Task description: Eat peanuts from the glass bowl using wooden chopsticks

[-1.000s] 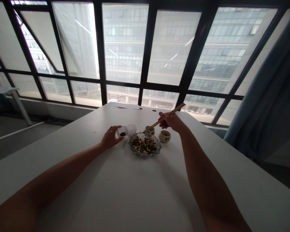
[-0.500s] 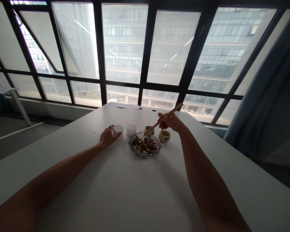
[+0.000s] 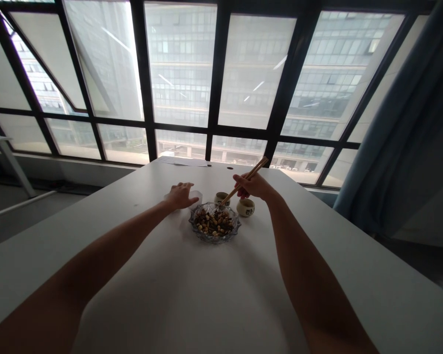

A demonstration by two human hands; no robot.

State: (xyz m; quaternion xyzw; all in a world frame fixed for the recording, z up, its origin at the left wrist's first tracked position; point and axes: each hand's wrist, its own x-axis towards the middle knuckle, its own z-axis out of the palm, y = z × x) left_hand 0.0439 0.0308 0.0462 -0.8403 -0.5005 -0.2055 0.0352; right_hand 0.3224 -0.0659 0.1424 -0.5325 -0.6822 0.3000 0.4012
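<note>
A cut-glass dish [image 3: 214,237] of mixed beans sits in the middle of the white table [image 3: 192,305]. My right hand [image 3: 253,186] grips a pair of wooden chopsticks [image 3: 243,181], tips down at the dish's far rim. My left hand [image 3: 181,195] reaches over two small translucent plastic cups, one cup [image 3: 197,194] peeking out by the fingers, the other hidden under the hand. Whether the fingers grip a cup is unclear. Two small ceramic cups [image 3: 245,208] stand behind the dish, one [image 3: 220,197] behind the chopstick tips.
A sheet of paper [image 3: 182,162] lies at the table's far edge below the big window. A blue curtain [image 3: 409,128] hangs at the right. Another table's leg [image 3: 13,164] shows at the far left.
My left hand set down the tilted plastic cup with dark beans, then moved right over the two plastic cups. The chopsticks stayed at the dish's far rim.
</note>
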